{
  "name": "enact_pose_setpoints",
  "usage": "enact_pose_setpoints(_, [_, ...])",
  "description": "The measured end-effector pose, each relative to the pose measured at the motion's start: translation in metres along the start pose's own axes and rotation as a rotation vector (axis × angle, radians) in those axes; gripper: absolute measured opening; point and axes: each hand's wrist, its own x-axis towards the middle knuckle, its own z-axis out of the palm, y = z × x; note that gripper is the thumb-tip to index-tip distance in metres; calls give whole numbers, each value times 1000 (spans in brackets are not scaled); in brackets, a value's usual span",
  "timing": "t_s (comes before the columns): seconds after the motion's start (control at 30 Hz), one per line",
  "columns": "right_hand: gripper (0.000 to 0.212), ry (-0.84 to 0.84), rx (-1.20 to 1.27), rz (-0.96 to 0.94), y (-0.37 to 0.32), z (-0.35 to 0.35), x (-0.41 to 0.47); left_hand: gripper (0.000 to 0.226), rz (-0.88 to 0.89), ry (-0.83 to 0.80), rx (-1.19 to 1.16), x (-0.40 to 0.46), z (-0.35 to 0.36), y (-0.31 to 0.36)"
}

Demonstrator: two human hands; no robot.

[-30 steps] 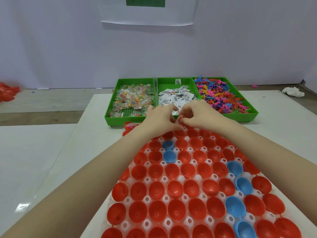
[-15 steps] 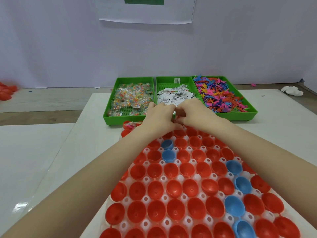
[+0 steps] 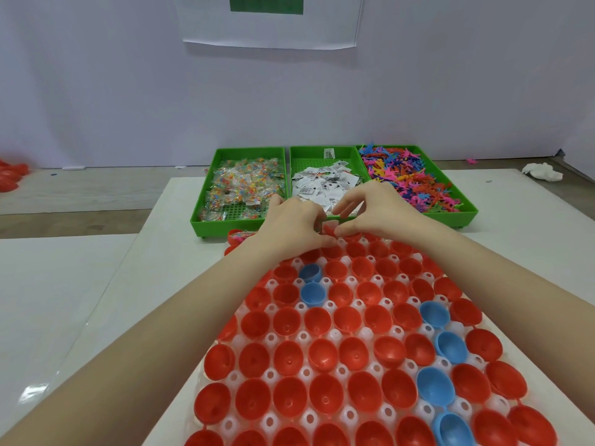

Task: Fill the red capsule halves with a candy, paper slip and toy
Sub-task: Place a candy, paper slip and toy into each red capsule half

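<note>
You have one view only, from the camera on your head, looking forward and down over your own forearms. The white holder tray [image 3: 360, 333] with its red capsule halves [image 3: 325, 394] sits nearest the lens and runs off the bottom edge (the wide angle bows its rows outward). Beyond that tray, at mid-distance, stand three green bins [image 3: 333, 156] in a row. Past them the view faces a pale wall [image 3: 128, 91], with a paper sheet [image 3: 331, 30] cut by the top edge.

Three green trays [image 3: 380, 217]; six blue capsule halves [image 3: 313, 293].
</note>
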Motion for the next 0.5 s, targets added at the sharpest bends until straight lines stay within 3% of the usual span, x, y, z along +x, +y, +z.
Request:
enact_pose_setpoints(0.13, [13, 231, 86, -16, 8, -11, 1, 49, -27, 17, -93, -2, -1, -3])
enact_pose_setpoints(0.27, [7, 533, 202, 137, 31, -23, 3, 58, -55, 13, -172, -4, -5, -4])
enact_pose_setpoints(0.37, [8, 715, 184, 270, 54, -29, 5, 50, -85, 217, -318, -9, -14, -8])
enact_pose_setpoints(0.43, [18, 721, 101, 359, 72, -35, 5, 30, -169, 398, -516, -11, -21, -18])
enact_pose_setpoints(0.5, [31, 539, -15, 432, 92, -40, 4, 22, -329, 479, -613, -11, -26, -35])
